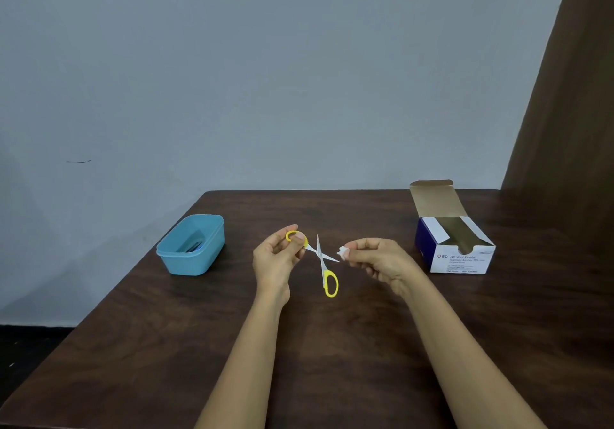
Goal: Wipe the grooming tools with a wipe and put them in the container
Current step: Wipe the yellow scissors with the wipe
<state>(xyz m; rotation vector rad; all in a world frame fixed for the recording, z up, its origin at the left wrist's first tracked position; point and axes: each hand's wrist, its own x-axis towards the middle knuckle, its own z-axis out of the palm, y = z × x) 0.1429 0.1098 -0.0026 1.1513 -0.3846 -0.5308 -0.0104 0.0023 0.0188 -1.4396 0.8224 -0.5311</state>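
The scissors (pixel 319 254) are small and look light, stiff steel with smooth yellow plastic rings, so they should take little force to hold; the blades are thin, pointed and probably slick once damp, so the rings are the safe place to take hold. They are held over the table (pixel 232 345) between the two hands, spread wide into an X. The left hand (pixel 274 260) curls its fingers round the upper ring. That arm runs down and right to a tip at the wipe (pixel 342 251), a small white wad pinched in the fingertips of the right hand (pixel 378 259). The other arm stands nearly upright, tip up, its free ring hanging low (loose at the pivot, it may swing). The blue container (pixel 196 262) sits well to the left, something dark already inside.
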